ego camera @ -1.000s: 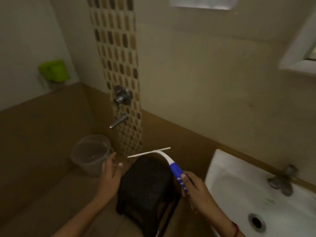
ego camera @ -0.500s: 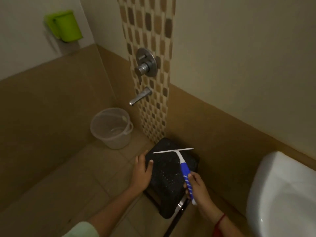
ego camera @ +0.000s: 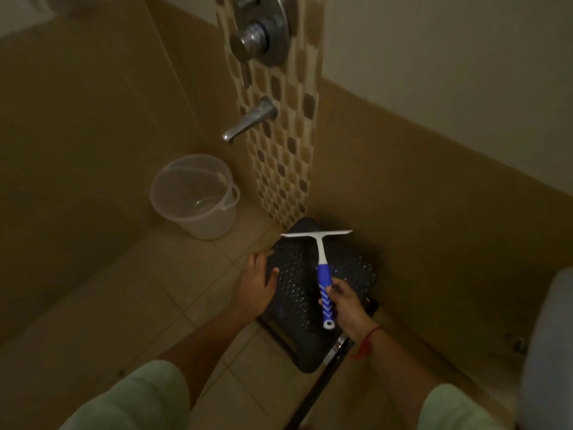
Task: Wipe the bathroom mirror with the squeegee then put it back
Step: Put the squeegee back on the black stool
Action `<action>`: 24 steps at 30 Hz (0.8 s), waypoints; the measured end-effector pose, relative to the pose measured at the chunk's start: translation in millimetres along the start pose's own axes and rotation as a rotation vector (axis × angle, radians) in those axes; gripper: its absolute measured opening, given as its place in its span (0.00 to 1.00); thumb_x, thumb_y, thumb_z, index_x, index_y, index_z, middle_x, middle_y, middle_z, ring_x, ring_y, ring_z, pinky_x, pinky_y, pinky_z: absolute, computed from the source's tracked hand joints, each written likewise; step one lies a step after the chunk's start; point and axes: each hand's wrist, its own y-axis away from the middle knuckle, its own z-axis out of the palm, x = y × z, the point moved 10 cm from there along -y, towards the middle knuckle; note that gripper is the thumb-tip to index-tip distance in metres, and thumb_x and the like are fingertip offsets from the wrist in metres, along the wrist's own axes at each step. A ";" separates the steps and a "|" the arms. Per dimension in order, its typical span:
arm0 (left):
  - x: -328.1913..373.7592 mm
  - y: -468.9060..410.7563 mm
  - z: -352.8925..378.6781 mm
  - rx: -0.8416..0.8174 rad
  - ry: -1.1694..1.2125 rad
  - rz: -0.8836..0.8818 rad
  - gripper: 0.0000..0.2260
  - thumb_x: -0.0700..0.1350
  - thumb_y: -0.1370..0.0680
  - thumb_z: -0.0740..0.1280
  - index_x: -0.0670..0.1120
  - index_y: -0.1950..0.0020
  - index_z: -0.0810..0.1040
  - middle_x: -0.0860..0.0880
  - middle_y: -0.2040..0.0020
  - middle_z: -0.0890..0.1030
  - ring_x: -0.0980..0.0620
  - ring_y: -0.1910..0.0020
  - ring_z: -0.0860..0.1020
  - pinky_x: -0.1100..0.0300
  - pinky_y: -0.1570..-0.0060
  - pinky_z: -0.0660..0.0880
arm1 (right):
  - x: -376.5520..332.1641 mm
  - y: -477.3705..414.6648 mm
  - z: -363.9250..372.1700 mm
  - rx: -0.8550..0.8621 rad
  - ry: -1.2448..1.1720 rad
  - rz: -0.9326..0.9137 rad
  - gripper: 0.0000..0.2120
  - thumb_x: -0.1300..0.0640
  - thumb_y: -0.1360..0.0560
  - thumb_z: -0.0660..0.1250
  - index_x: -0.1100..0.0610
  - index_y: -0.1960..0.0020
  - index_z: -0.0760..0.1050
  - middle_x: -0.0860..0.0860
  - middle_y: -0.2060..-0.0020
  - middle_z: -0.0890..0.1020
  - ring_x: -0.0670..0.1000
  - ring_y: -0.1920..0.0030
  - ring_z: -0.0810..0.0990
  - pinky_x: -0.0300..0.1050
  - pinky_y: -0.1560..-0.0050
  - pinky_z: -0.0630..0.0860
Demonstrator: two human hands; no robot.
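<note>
Down low, the squeegee point(ego camera: 321, 267) lies over the black stool point(ego camera: 313, 305), blade toward the wall, its blue handle gripped by the right hand point(ego camera: 347, 305). The left hand point(ego camera: 259, 282) rests spread on the stool's left edge. Farther left, a clear bucket point(ego camera: 195, 197) stands under the tap point(ego camera: 248, 119); whether it holds water is unclear. No writing is legible.

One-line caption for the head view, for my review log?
Right hand holds the squeegee over a black stool; left hand rests on the stool's edge, bucket nearby.
</note>
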 end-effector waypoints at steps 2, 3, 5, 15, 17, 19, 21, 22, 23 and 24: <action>-0.9 -4.8 12.2 -0.008 0.001 0.014 0.17 0.43 0.21 0.61 0.41 0.33 0.67 0.39 0.38 0.70 0.44 0.40 0.71 0.53 0.39 0.68 | 10.4 -12.4 0.7 0.003 0.013 0.007 0.12 0.60 0.21 0.59 0.55 0.38 0.71 0.53 0.49 0.79 0.53 0.52 0.80 0.50 0.49 0.77; -2.1 -5.9 17.8 -0.009 0.006 0.013 0.17 0.43 0.21 0.61 0.41 0.33 0.67 0.40 0.38 0.69 0.44 0.40 0.71 0.51 0.38 0.68 | 14.5 -16.1 0.5 0.009 0.017 0.006 0.12 0.61 0.21 0.59 0.55 0.39 0.72 0.53 0.51 0.79 0.52 0.54 0.80 0.48 0.51 0.78; -6.2 -4.7 28.6 -0.017 0.015 0.004 0.17 0.43 0.21 0.61 0.42 0.33 0.67 0.40 0.37 0.69 0.43 0.39 0.70 0.48 0.37 0.68 | 18.3 -18.6 -0.4 0.026 0.042 -0.019 0.11 0.63 0.21 0.58 0.59 0.40 0.72 0.52 0.55 0.79 0.50 0.59 0.79 0.43 0.56 0.78; -28.7 16.3 58.3 -0.046 0.014 -0.020 0.14 0.41 0.21 0.60 0.40 0.35 0.70 0.38 0.40 0.71 0.42 0.40 0.71 0.49 0.38 0.69 | 38.3 -31.9 -11.5 0.203 0.363 -0.092 0.09 0.62 0.24 0.63 0.59 0.45 0.76 0.56 0.47 0.80 0.48 0.54 0.76 0.40 0.53 0.71; -28.7 20.5 63.4 -0.067 -0.015 -0.035 0.14 0.42 0.20 0.60 0.42 0.35 0.70 0.39 0.40 0.71 0.43 0.42 0.73 0.50 0.40 0.70 | 37.0 -29.2 -14.2 0.229 0.452 -0.120 0.09 0.62 0.24 0.64 0.60 0.45 0.77 0.57 0.47 0.80 0.48 0.53 0.75 0.39 0.52 0.69; -25.6 26.1 67.4 -0.085 -0.041 -0.052 0.14 0.44 0.20 0.60 0.43 0.35 0.69 0.41 0.40 0.72 0.44 0.41 0.72 0.50 0.41 0.71 | 34.2 -21.5 -15.9 0.241 0.477 -0.135 0.09 0.62 0.25 0.64 0.61 0.46 0.77 0.57 0.47 0.80 0.49 0.52 0.76 0.40 0.49 0.71; -15.5 32.8 67.7 -0.085 -0.049 -0.035 0.15 0.44 0.20 0.60 0.44 0.34 0.69 0.41 0.40 0.72 0.45 0.41 0.72 0.52 0.41 0.71 | 28.8 -6.3 -18.0 0.248 0.464 -0.148 0.09 0.63 0.24 0.62 0.60 0.46 0.77 0.56 0.48 0.80 0.50 0.51 0.76 0.41 0.48 0.72; -7.7 35.0 64.7 -0.070 -0.045 -0.015 0.15 0.44 0.21 0.60 0.44 0.34 0.69 0.41 0.40 0.72 0.45 0.41 0.72 0.52 0.42 0.70 | 22.4 3.8 -19.2 0.256 0.452 -0.161 0.09 0.64 0.24 0.61 0.60 0.46 0.76 0.55 0.49 0.80 0.49 0.51 0.76 0.41 0.48 0.72; 3.9 38.8 59.3 -0.070 -0.035 -0.008 0.15 0.44 0.21 0.60 0.44 0.35 0.69 0.41 0.40 0.72 0.45 0.41 0.72 0.52 0.42 0.70 | 13.3 17.0 -20.7 0.265 0.442 -0.174 0.10 0.65 0.23 0.59 0.59 0.46 0.76 0.53 0.51 0.79 0.48 0.52 0.75 0.40 0.49 0.71; 13.5 40.3 53.5 -0.050 -0.020 0.022 0.15 0.44 0.21 0.61 0.44 0.35 0.70 0.41 0.41 0.72 0.44 0.41 0.72 0.51 0.42 0.71 | 3.5 29.6 -21.1 0.273 0.423 -0.194 0.11 0.66 0.23 0.58 0.58 0.46 0.76 0.51 0.54 0.78 0.48 0.52 0.75 0.40 0.51 0.71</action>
